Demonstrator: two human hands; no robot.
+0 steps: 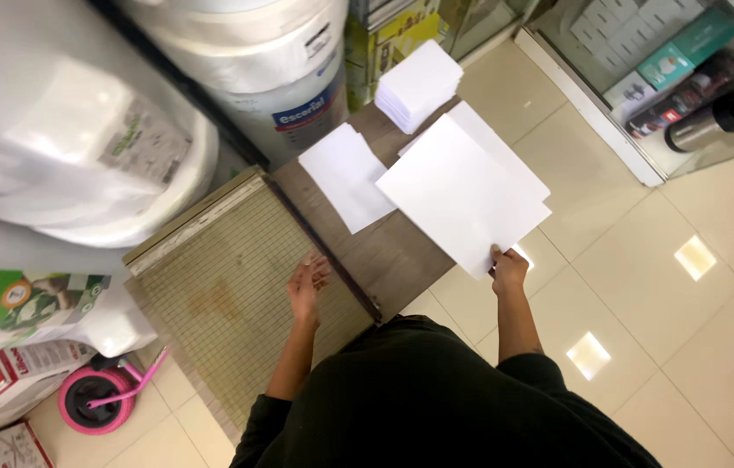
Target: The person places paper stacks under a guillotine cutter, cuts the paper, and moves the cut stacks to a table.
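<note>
- Here the right hand (508, 269) pinches the near corner of a stack of large white paper sheets (462, 195), held over the brown wooden tabletop (393, 251).
- The left hand (306, 286) hovers open and empty above the gridded board of the guillotine paper cutter (237, 295), which lies leftward of the sheets.

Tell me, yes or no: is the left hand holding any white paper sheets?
No: the left hand hovers open and empty above the gridded green paper-cutter board, while the right hand grips the white paper sheets.
</note>
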